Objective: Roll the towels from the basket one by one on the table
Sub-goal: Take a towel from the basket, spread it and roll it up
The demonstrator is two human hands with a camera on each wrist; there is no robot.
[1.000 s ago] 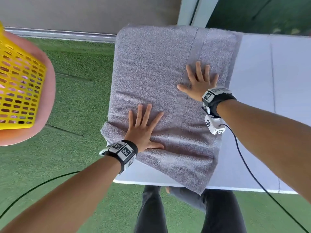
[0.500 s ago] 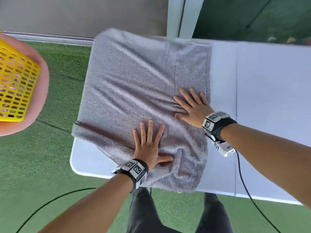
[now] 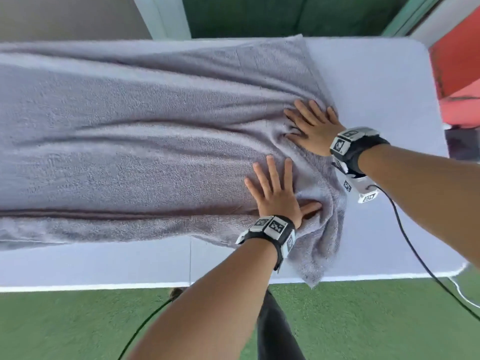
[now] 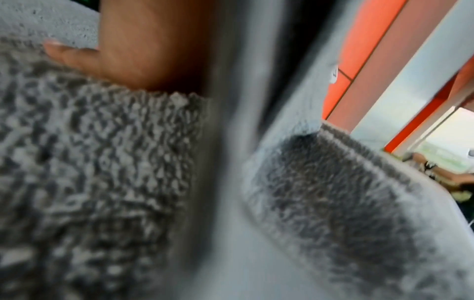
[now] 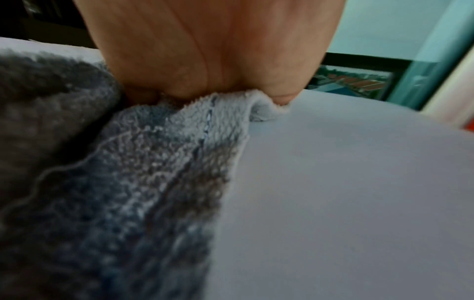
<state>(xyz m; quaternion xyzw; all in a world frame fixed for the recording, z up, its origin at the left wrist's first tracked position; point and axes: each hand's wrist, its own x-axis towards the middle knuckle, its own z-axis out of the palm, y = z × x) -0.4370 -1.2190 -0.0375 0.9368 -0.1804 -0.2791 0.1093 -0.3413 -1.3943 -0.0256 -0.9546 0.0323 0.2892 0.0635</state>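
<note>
A long grey towel (image 3: 145, 141) lies spread along the white table (image 3: 376, 81), creased near its right end. My left hand (image 3: 275, 190) presses flat on that end, fingers straight and spread, thumb out to the right. My right hand (image 3: 311, 123) lies flat on the towel's far right edge, fingers straight. A corner of the towel hangs over the table's front edge. In the left wrist view the palm (image 4: 143, 50) rests on the grey pile (image 4: 89, 172). The right wrist view has my palm (image 5: 205, 50) pressing the bunched hem (image 5: 218, 109) onto the table (image 5: 359, 192). The basket is out of view.
Green turf (image 3: 78, 323) lies below the table's front edge, with my legs (image 3: 275, 328) standing there. A black cable (image 3: 420, 258) runs from my right wrist over the table's front right corner. An orange wall (image 3: 459, 61) stands at the far right.
Both hands slid right along the towel to its right end, bunching it there. My view swung right too, and the yellow basket left the frame.
</note>
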